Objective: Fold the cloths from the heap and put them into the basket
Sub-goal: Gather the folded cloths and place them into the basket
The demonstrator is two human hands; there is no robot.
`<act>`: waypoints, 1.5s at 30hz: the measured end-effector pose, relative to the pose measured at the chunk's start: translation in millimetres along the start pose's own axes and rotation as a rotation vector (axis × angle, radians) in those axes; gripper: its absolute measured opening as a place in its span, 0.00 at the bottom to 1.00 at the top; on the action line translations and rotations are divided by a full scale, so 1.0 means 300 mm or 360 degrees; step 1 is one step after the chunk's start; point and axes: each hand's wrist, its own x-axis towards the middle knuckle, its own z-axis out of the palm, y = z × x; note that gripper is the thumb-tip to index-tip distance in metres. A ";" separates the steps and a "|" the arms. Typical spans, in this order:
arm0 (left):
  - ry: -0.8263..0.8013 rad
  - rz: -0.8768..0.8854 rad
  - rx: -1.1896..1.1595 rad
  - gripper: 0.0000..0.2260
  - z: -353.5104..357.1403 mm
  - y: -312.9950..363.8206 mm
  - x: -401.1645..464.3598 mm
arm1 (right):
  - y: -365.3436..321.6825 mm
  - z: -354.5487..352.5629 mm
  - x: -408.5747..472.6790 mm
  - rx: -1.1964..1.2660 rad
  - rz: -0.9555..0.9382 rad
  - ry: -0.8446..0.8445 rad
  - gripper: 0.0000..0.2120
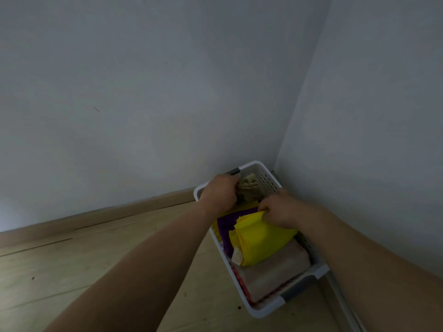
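A white perforated basket stands on the wooden floor in the corner of the room. Inside lie a folded yellow cloth, a purple cloth under it on the left, a folded pinkish-beige towel nearer to me, and a crumpled olive-beige cloth at the far end. My left hand is closed on the olive-beige cloth. My right hand pinches the far edge of the yellow cloth. The heap is out of view.
Grey walls meet just behind and to the right of the basket. A wooden skirting board runs along the left wall. A metal strip lies along the right wall's base. Light wooden floor spreads to the left.
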 end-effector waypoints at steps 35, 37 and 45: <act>-0.0432 0.0039 0.0066 0.14 -0.004 0.004 -0.004 | 0.000 -0.051 -0.015 -0.0169 0.0045 -0.0235 0.18; -0.0683 -0.0087 -0.0179 0.20 -0.043 0.013 -0.060 | -0.002 -0.073 -0.027 -0.0154 0.0069 -0.0246 0.18; -0.1027 -0.0183 -0.0397 0.28 -0.077 0.051 -0.174 | -0.026 -0.123 -0.010 -0.0142 0.0023 -0.0058 0.16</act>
